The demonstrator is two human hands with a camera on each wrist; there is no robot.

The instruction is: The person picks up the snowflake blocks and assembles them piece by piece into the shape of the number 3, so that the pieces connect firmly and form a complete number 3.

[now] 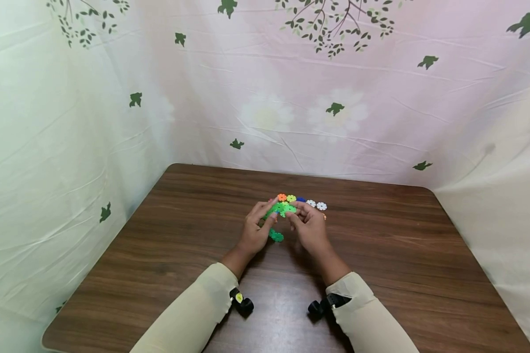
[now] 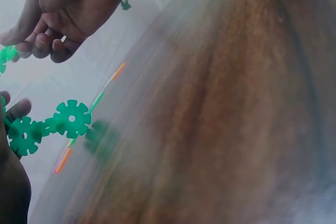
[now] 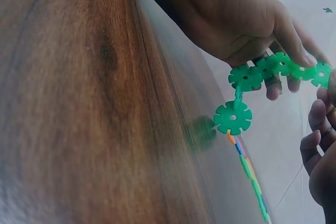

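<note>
Both hands hold a chain of notched green interlocking discs [image 1: 284, 210] in the air over the table. My left hand [image 1: 253, 233] has the chain between thumb and fingers, and the linked discs [image 3: 245, 78] run along its fingers in the right wrist view. From that hand a lower part of the chain hangs down, ending in a green disc [image 2: 72, 118]. My right hand [image 1: 311, 230] pinches the chain's other end with thumb and fingertips. In the left wrist view the right hand [image 2: 79, 17] shows at the top, with a green piece at its fingertips.
Behind the hands, flat on the brown wooden table [image 1: 194, 215], lie more linked discs: an orange disc [image 1: 282, 197], a yellow disc [image 1: 291, 198], a blue one, a white disc [image 1: 321, 206] and others partly hidden by the hands. A printed curtain [image 1: 265, 113] stands behind the table.
</note>
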